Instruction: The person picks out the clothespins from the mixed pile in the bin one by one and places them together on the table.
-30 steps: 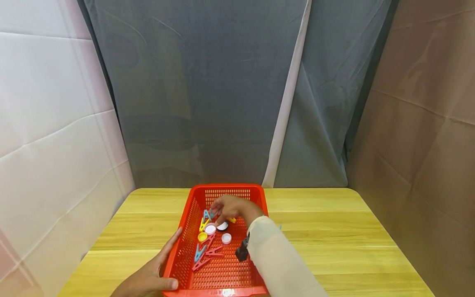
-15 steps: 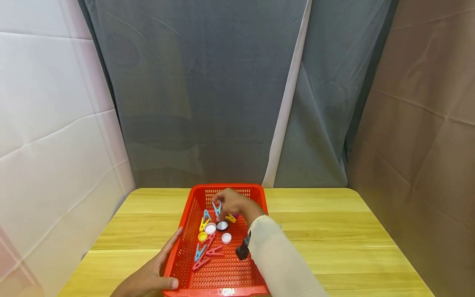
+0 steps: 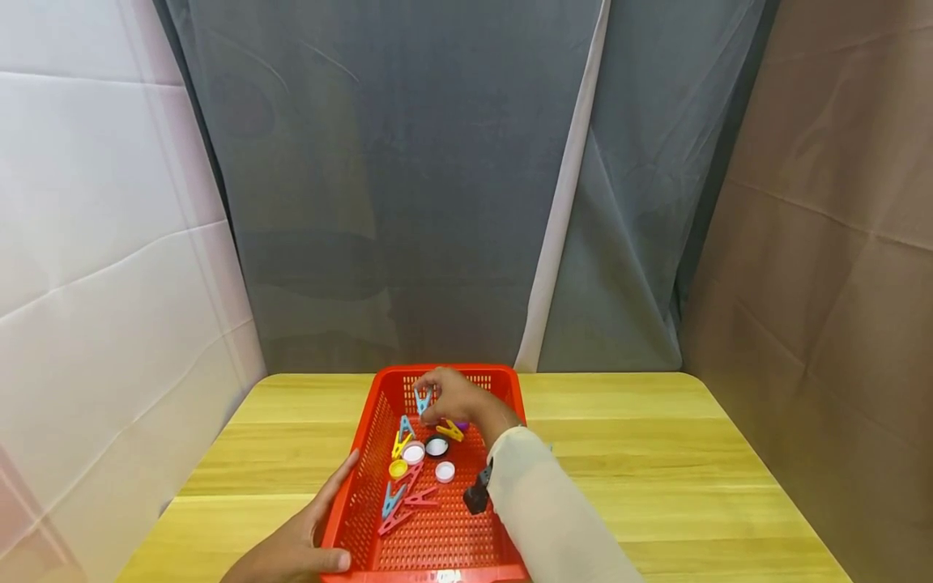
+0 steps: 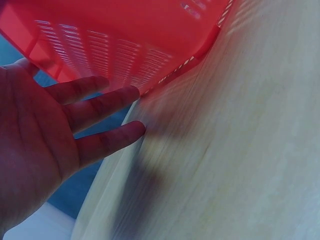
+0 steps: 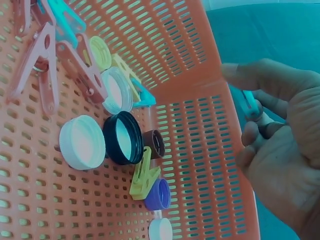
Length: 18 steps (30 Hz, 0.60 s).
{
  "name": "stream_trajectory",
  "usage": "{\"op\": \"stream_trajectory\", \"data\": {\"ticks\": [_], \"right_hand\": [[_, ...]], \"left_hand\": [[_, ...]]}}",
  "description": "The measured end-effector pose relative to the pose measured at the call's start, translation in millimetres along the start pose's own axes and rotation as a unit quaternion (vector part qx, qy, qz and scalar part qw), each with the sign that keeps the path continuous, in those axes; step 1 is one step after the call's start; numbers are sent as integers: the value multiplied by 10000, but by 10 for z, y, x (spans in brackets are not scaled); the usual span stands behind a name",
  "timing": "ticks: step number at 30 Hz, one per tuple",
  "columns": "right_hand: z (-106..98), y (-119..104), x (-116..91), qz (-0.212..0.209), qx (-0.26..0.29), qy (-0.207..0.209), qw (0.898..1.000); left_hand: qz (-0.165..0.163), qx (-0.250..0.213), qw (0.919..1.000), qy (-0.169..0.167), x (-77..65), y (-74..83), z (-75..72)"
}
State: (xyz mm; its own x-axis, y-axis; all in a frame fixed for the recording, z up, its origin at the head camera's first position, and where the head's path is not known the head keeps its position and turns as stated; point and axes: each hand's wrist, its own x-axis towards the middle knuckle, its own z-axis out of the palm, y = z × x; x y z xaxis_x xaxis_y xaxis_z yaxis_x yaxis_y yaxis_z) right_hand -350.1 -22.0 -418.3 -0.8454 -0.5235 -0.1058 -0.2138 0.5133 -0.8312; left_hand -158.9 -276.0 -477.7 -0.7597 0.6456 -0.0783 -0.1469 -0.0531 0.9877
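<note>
My right hand (image 3: 461, 402) pinches a light blue clothespin (image 3: 423, 401) over the far end of a red plastic basket (image 3: 364, 494). In the right wrist view a bit of that blue clothespin (image 5: 249, 104) shows between the fingers, the rest hidden by them. My left hand (image 4: 47, 120) rests at the basket's near left corner, its fingers straight along the outer wall. Under the right hand on the basket floor lie a yellow clothespin (image 5: 145, 177), a purple cap (image 5: 158, 194) and a black-rimmed lid (image 5: 123, 137).
Toward the basket's left side lie several pink clothespins (image 3: 421, 498), a blue clothespin (image 3: 392, 500), a yellow cap (image 3: 398, 469) and white caps (image 3: 445, 471). The basket stands on a wooden table (image 3: 641, 470). A grey curtain (image 3: 437, 202) hangs behind the table's far edge.
My right hand has lifted the blue clothespin from near the basket floor and moved it slightly toward the far wall. The yellow clothespin and purple cap show more. My left hand stays put.
</note>
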Motion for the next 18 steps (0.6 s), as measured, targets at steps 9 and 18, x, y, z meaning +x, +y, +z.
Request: {"op": "stream_trajectory", "data": {"ticks": [9, 18], "right_hand": [[-112, -62, -25, -394, 206, -4, 9990], [-283, -182, -144, -625, 173, 6, 9979]], "left_hand": [[-20, -281, 9995, -124, 9, 18, 1], [-17, -74, 10000, -41, 6, 4, -15]]}}
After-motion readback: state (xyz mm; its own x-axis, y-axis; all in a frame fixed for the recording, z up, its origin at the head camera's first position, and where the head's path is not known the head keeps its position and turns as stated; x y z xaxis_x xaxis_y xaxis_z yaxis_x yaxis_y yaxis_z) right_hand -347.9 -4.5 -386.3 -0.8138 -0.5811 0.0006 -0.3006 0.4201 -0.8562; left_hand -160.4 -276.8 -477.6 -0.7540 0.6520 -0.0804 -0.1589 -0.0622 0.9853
